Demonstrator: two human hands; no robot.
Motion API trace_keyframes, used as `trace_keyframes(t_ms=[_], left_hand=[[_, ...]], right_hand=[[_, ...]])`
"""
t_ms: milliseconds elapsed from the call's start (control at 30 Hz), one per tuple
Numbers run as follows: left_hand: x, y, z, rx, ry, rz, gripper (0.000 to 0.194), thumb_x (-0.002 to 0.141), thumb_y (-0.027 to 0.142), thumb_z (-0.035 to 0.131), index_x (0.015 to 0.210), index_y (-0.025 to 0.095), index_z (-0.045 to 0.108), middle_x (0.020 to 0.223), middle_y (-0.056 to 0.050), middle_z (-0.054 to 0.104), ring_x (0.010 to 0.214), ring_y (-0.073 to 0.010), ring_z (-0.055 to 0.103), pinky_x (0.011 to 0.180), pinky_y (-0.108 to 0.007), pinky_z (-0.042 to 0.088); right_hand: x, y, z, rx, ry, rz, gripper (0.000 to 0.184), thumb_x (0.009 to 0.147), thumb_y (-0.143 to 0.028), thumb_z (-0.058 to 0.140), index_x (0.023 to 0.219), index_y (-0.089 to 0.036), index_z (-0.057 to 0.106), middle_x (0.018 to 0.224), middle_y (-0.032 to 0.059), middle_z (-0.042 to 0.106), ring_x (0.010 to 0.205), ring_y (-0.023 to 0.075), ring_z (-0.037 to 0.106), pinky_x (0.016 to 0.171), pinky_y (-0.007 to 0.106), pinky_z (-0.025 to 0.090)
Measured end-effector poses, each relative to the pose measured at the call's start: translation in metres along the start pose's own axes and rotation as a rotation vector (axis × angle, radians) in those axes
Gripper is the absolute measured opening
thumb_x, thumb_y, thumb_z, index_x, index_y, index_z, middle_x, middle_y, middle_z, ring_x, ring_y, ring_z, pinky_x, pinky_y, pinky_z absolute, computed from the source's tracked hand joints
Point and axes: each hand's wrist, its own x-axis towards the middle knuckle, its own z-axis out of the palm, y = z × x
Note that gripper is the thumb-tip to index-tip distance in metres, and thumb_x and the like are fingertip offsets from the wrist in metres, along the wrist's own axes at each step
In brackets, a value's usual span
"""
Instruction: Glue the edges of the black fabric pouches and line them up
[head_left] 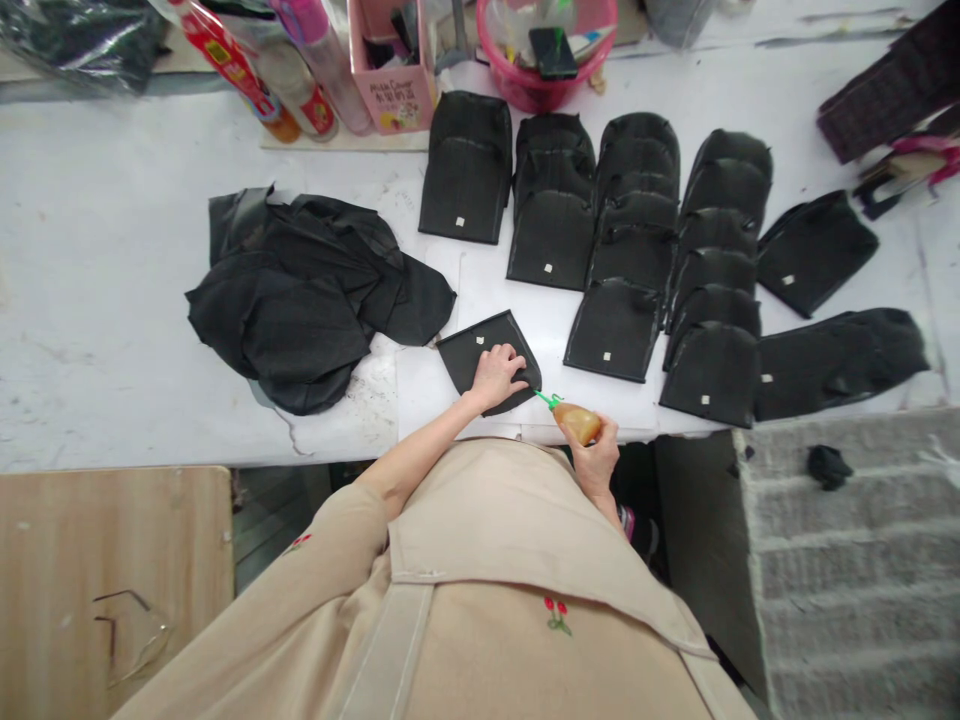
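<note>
A single black fabric piece (461,350) with a small pale square on it lies on the table's near edge. My left hand (498,376) rests flat on it, fingers spread. In my right hand (597,458) is a glue bottle (576,422) with amber contents and a green nozzle. The nozzle's tip meets the piece's right edge, close to my left fingertips. Left of the piece sits a loose heap of black fabric pieces (300,290).
Overlapping rows of black pieces (630,320) cover the table's right half. Along the back stand bottles (300,90), a pink box (394,95) and a pink basket (525,92) with a phone on top. Eyeglasses (135,630) lie on a wooden board (60,560) at lower left.
</note>
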Motion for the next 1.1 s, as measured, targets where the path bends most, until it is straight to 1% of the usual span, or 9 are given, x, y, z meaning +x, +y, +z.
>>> trace_keyframes(t_ms=[133, 267, 467, 667, 867, 967, 1100], left_hand=[[0.0, 0.0, 0.001, 0.01, 0.009, 0.002, 0.033, 0.082, 0.044, 0.079, 0.107, 0.024, 0.068, 0.115, -0.008, 0.057, 0.108, -0.0274, 0.051, 0.085, -0.04, 0.041], [0.0, 0.0, 0.001, 0.01, 0.017, 0.0, 0.033, 0.082, 0.043, 0.079, 0.106, 0.024, 0.068, 0.115, -0.008, 0.058, 0.108, -0.0276, 0.051, 0.085, -0.04, 0.042], [0.0, 0.0, 0.001, 0.01, 0.014, -0.004, 0.033, 0.082, 0.044, 0.079, 0.107, 0.024, 0.068, 0.116, -0.008, 0.058, 0.108, -0.028, 0.051, 0.086, -0.041, 0.042], [0.0, 0.001, 0.0, -0.006, 0.018, -0.014, 0.033, 0.083, 0.044, 0.078, 0.108, 0.024, 0.067, 0.116, -0.008, 0.057, 0.109, -0.028, 0.051, 0.088, -0.041, 0.041], [0.002, 0.004, 0.001, 0.004, 0.035, -0.033, 0.035, 0.084, 0.045, 0.077, 0.109, 0.023, 0.066, 0.115, -0.009, 0.058, 0.11, -0.0287, 0.051, 0.088, -0.041, 0.042], [0.002, 0.0, -0.005, -0.022, -0.009, -0.005, 0.037, 0.084, 0.043, 0.076, 0.113, 0.023, 0.066, 0.118, -0.009, 0.058, 0.11, -0.0287, 0.052, 0.089, -0.042, 0.045], [-0.009, -0.012, -0.016, 0.004, -0.077, 0.081, 0.052, 0.08, 0.037, 0.08, 0.126, 0.022, 0.062, 0.128, -0.012, 0.056, 0.117, -0.0296, 0.053, 0.093, -0.042, 0.046]], right_hand=[[-0.001, 0.001, -0.002, -0.057, 0.011, -0.051, 0.071, 0.071, -0.076, 0.067, 0.115, -0.021, 0.056, 0.107, 0.0109, 0.068, 0.091, 0.0281, 0.066, 0.085, 0.043, 0.052], [-0.001, 0.0, -0.003, -0.074, 0.012, -0.06, 0.072, 0.071, -0.078, 0.065, 0.114, -0.021, 0.056, 0.108, 0.0119, 0.069, 0.093, 0.0295, 0.067, 0.086, 0.043, 0.052], [-0.002, -0.005, 0.001, -0.065, -0.024, -0.049, 0.075, 0.069, -0.08, 0.065, 0.114, -0.021, 0.056, 0.107, 0.0115, 0.069, 0.09, 0.0291, 0.067, 0.084, 0.043, 0.052], [-0.001, -0.007, -0.001, -0.061, -0.005, 0.007, 0.075, 0.068, -0.08, 0.065, 0.114, -0.022, 0.055, 0.105, 0.0101, 0.069, 0.087, 0.0278, 0.066, 0.081, 0.041, 0.051], [-0.002, -0.007, 0.001, -0.047, -0.081, -0.012, 0.077, 0.066, -0.082, 0.065, 0.113, -0.021, 0.056, 0.105, 0.0107, 0.069, 0.087, 0.0282, 0.066, 0.081, 0.041, 0.051], [-0.003, -0.007, 0.002, -0.047, -0.071, -0.01, 0.076, 0.067, -0.081, 0.065, 0.113, -0.021, 0.055, 0.105, 0.0106, 0.069, 0.088, 0.0282, 0.065, 0.081, 0.042, 0.051], [-0.002, -0.008, 0.0, -0.04, -0.065, -0.008, 0.075, 0.067, -0.081, 0.065, 0.113, -0.022, 0.055, 0.105, 0.01, 0.069, 0.087, 0.0279, 0.065, 0.081, 0.042, 0.051]])
